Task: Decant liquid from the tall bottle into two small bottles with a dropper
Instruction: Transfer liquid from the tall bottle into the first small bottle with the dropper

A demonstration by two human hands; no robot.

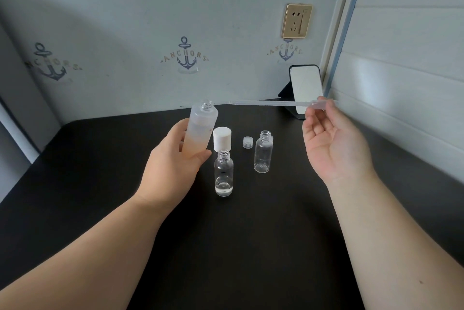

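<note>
On the black tabletop (75,184), 2 small clear bottles stand uncapped: the nearer one (223,175) holds a shallow layer of liquid, while the farther one (262,152) looks empty, so the decanting seems only partly done. The left hand (173,159) wraps around the lower half of the tall frosted bottle (199,128), lifting and tilting its open neck to the right, probably to meet the dropper. The right hand (331,144) pinches the bulb end of the dropper (276,103) between thumb and fingertips, its other fingers loose, holding it nearly level with the tip close beside the neck and not yet inside. A white cap (222,138) and a small ribbed clear cap (248,142) wait between the bottles.
</note>
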